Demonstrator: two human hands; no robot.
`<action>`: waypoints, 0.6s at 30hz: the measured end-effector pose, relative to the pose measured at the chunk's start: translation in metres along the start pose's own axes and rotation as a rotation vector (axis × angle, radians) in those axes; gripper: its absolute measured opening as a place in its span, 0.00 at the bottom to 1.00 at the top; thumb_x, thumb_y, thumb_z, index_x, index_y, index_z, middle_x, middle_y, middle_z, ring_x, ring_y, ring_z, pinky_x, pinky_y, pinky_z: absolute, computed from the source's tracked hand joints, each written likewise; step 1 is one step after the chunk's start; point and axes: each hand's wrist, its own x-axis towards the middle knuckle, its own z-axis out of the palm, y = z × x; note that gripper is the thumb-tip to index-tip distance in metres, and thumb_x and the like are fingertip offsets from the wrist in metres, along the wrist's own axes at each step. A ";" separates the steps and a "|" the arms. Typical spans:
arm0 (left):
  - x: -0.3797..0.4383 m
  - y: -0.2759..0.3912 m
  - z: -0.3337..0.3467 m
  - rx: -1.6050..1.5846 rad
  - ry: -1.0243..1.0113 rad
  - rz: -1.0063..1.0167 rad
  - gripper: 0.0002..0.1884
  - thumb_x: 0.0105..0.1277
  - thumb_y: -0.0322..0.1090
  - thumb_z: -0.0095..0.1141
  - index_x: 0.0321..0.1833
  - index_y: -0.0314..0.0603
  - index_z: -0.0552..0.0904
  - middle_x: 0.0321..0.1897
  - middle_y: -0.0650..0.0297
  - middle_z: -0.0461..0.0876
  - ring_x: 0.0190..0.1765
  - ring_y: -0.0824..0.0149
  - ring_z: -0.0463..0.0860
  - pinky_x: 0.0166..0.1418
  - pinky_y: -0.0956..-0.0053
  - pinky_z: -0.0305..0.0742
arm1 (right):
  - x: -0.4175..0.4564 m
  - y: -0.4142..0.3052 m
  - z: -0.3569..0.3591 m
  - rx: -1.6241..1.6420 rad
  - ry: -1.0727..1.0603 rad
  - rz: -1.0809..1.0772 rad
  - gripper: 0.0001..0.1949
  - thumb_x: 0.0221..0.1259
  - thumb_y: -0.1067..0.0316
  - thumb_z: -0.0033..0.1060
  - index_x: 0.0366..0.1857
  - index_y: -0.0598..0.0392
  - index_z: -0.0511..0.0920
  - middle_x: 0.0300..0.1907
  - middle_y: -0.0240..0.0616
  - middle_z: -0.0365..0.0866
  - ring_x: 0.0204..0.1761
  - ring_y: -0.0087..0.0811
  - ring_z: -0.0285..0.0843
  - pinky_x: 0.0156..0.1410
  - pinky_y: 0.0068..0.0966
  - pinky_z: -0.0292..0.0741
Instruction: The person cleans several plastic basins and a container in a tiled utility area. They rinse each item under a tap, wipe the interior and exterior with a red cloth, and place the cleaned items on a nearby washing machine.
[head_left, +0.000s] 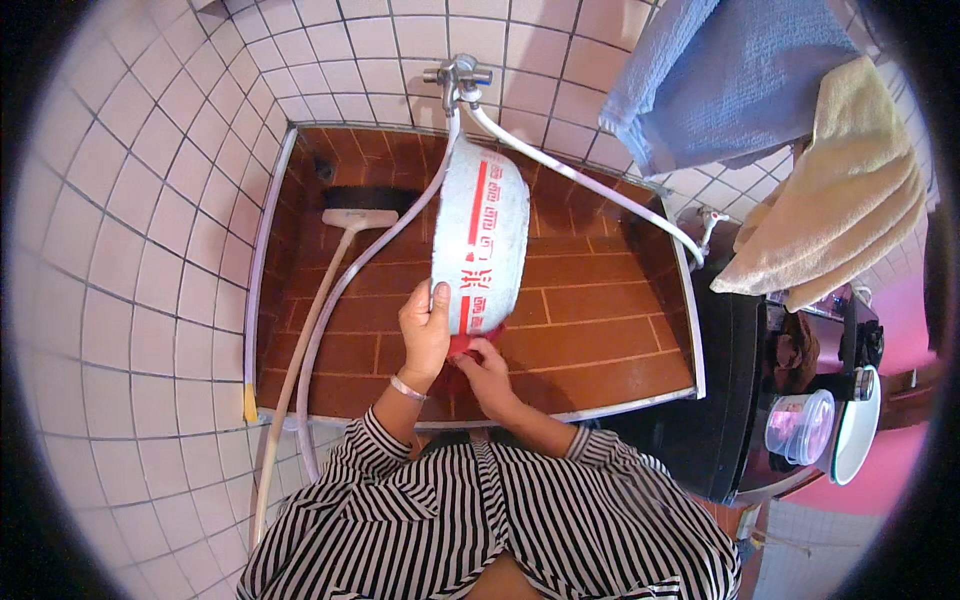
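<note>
A white basin (499, 240) with red printed patterns stands tilted on its side over the brown-tiled basin floor. My left hand (427, 322) grips its near rim, thumb on the outer wall. At the lower end of the basin, my right hand (484, 371) holds a red cloth (461, 345) against or close to it; the fingers partly hide the cloth. The inside of the white basin faces away from view.
A long-handled brush (360, 218) leans at the left beside a white hose (352, 270) from the wall tap (457, 75). A second hose (570, 172) runs right. Blue (720, 90) and yellow towels (840, 195) hang at right, above a black cabinet (705, 405) and plastic tub (799, 427).
</note>
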 end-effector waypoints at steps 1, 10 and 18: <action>0.001 -0.005 0.000 -0.133 0.051 -0.059 0.13 0.69 0.38 0.46 0.42 0.33 0.77 0.34 0.67 0.79 0.35 0.77 0.73 0.41 0.79 0.71 | 0.000 -0.008 -0.011 -0.018 0.084 -0.106 0.08 0.57 0.73 0.54 0.40 0.58 0.72 0.39 0.41 0.73 0.43 0.33 0.71 0.51 0.27 0.68; -0.004 0.002 0.005 -0.101 0.008 -0.118 0.23 0.72 0.48 0.35 0.44 0.30 0.75 0.38 0.62 0.77 0.39 0.74 0.74 0.44 0.78 0.71 | 0.035 -0.131 -0.036 -0.481 0.274 -0.895 0.12 0.42 0.73 0.66 0.33 0.53 0.76 0.45 0.41 0.71 0.45 0.43 0.70 0.50 0.32 0.69; -0.021 -0.007 -0.017 0.093 -0.192 -0.102 0.18 0.69 0.41 0.41 0.44 0.29 0.77 0.32 0.61 0.80 0.37 0.73 0.75 0.43 0.74 0.71 | 0.118 -0.192 -0.047 -0.754 0.377 -0.754 0.07 0.49 0.71 0.58 0.30 0.57 0.72 0.34 0.45 0.71 0.37 0.46 0.70 0.41 0.39 0.72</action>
